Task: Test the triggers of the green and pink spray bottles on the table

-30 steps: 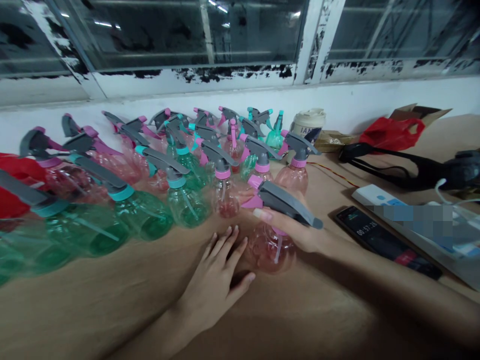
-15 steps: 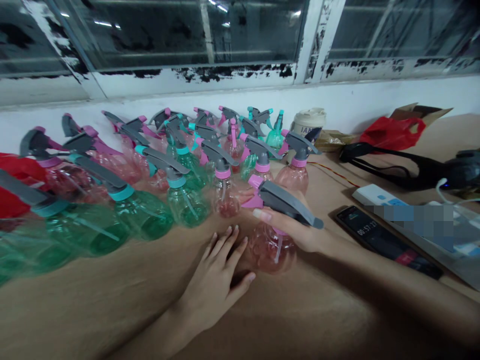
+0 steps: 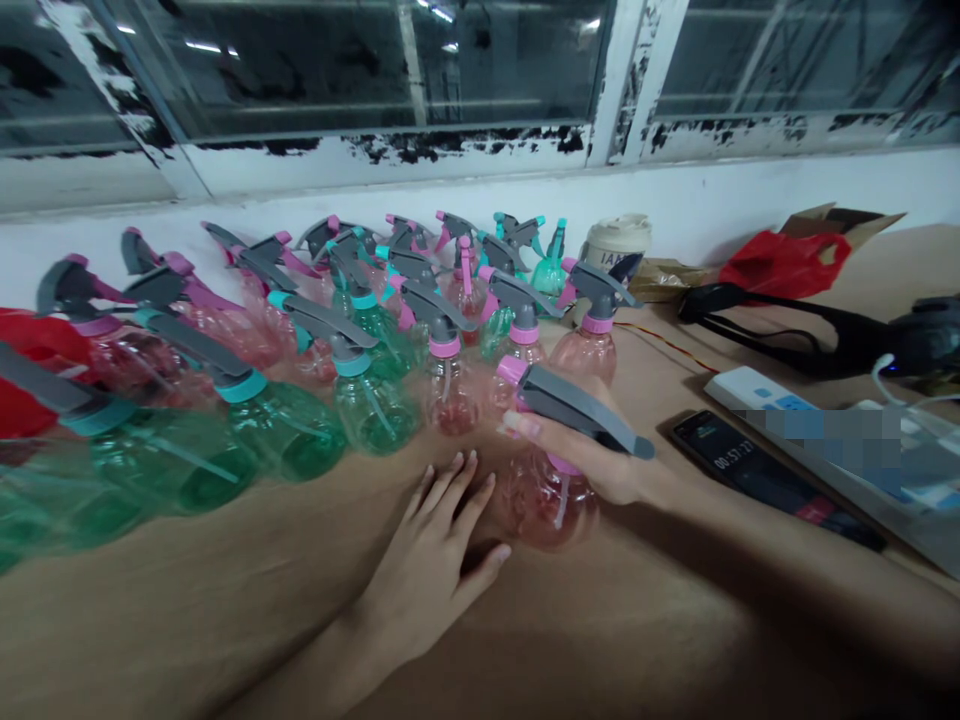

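Dark windows (image 3: 360, 70) in peeling white frames run above a white wall (image 3: 255, 195). Below spreads a brown worktop (image 3: 187, 600), crowded at its left and back with green and pink trigger spray bottles (image 3: 300, 425). In front, the left hand (image 3: 431, 565) lies palm down on the worktop, fingers slightly spread. Just to its right, the right hand (image 3: 607, 460) grips the neck of a clear pink spray bottle (image 3: 547, 510) with a grey lever. Further right lies a black phone (image 3: 742, 465) showing a timer; a lidded cup (image 3: 619, 238) stands behind.
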Demonstrator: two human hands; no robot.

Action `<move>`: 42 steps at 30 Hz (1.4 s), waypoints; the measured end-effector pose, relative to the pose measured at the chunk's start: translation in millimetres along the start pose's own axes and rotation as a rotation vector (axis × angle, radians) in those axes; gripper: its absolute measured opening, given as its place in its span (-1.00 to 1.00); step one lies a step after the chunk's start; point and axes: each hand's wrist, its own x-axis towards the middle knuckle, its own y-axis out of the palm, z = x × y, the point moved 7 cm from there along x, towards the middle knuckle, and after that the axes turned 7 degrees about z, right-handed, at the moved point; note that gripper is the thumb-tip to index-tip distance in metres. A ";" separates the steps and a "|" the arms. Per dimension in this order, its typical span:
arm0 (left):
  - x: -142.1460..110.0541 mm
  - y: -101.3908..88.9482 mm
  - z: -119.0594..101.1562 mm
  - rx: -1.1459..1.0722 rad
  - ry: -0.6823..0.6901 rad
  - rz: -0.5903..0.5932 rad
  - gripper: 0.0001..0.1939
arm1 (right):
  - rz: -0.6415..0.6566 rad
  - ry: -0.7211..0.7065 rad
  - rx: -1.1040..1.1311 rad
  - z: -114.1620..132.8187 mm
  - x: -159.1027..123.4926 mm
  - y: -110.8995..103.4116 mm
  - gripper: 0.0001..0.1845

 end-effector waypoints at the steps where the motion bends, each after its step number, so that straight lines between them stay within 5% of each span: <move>1: -0.1 0.1 0.0 0.002 0.001 0.000 -0.40 | 0.003 0.007 -0.003 -0.6 -0.7 0.2 -0.78; 32: -1.7 -0.2 0.3 -0.012 0.013 -0.041 -0.43 | 0.015 -0.015 0.093 3.4 -1.2 5.2 -0.80; 42: -1.3 -0.9 0.3 -0.006 0.005 -0.025 -0.43 | -0.012 0.029 -0.046 0.2 -2.0 1.6 -0.78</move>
